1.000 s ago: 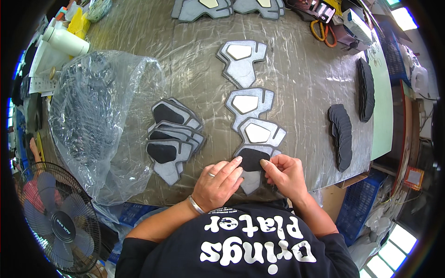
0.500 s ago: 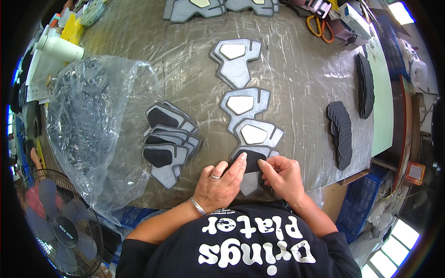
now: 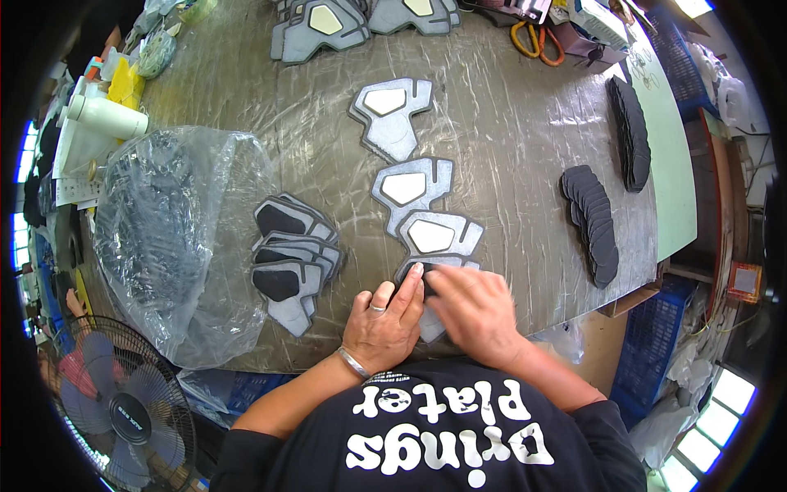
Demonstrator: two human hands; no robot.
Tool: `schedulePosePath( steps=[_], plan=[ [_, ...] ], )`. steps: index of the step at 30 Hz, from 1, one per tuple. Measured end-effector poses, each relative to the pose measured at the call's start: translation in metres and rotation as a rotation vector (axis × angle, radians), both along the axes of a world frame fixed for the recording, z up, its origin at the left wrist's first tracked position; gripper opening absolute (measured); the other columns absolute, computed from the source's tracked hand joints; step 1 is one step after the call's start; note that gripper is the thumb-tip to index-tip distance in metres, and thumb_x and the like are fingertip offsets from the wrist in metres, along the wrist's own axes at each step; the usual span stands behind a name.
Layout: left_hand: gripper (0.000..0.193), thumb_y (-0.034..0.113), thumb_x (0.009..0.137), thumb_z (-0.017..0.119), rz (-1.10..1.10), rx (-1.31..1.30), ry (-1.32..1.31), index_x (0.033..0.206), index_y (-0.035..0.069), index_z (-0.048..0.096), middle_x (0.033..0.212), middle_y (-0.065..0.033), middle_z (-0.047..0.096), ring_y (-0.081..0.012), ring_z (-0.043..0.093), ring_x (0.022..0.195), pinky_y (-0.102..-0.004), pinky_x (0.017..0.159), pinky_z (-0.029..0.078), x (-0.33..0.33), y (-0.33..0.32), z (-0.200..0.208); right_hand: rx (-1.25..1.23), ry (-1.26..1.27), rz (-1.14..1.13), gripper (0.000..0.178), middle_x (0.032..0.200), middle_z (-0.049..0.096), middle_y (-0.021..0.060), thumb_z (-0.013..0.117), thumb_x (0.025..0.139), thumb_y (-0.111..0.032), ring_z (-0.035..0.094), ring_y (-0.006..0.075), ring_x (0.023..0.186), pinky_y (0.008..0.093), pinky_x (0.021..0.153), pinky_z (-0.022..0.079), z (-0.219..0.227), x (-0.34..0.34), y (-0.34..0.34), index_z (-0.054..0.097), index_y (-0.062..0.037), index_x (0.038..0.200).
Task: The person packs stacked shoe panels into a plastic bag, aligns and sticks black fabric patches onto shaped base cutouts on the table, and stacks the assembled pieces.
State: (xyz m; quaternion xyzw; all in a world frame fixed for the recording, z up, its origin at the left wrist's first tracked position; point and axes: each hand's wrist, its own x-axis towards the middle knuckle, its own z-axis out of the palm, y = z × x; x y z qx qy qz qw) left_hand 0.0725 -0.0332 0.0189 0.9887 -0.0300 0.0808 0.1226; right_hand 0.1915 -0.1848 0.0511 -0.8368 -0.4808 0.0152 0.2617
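My left hand (image 3: 384, 326) is loosely spread, index fingertip on the black patch (image 3: 424, 289), and my right hand (image 3: 474, 316) is curled at the patch's right side, blurred, can't tell if it's pinching. Patch is on the grey panel (image 3: 432, 327) nearest me, with a white-inset panel (image 3: 432, 234) directly beyond. Black-patched panels (image 3: 288, 305) are piled left on the table (image 3: 525, 156), fanned black patches (image 3: 592, 225) right.
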Motion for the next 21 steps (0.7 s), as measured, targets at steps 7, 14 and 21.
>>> schedulePosePath(
  steps=[7, 14, 21],
  plan=[
    [0.05, 0.027, 0.087, 0.061, 0.065, 0.047, 0.021, 0.134, 0.011, 0.058, 0.147, -0.0002, 0.048, -0.019, 0.045, 0.112, -0.034, 0.087, 0.037, -0.01, -0.002, 0.004, -0.342, 0.072, 0.183, 0.065, 0.153, 0.041, 0.0012, 0.063, 0.09, -0.041, 0.037, 0.0188, 0.141, 0.0459, 0.116, 0.024, -0.008, -0.001, -0.016, 0.043, -0.0139, 0.146],
    [0.056, 0.037, 0.087, 0.063, 0.028, 0.011, 0.097, 0.139, 0.017, 0.055, 0.149, -0.003, 0.045, -0.0206, 0.045, 0.116, -0.0359, 0.091, 0.034, -0.016, 0.007, 0.009, -0.432, -0.004, 0.216, 0.065, 0.154, 0.038, 0.0011, 0.06, 0.088, -0.053, 0.031, 0.0235, 0.144, 0.0574, 0.117, 0.017, -0.012, 0.001, -0.039, 0.046, -0.0243, 0.144],
    [0.054, 0.045, 0.085, 0.064, -0.046, 0.022, 0.12, 0.135, 0.023, 0.059, 0.151, -0.0075, 0.043, -0.0225, 0.044, 0.116, -0.036, 0.09, 0.034, -0.013, 0.011, 0.012, -0.44, -0.022, 0.251, 0.066, 0.153, 0.038, 0.0037, 0.062, 0.087, -0.053, 0.031, 0.0267, 0.144, 0.0578, 0.116, 0.019, -0.004, 0.006, -0.036, 0.047, -0.0236, 0.144]
  ],
)
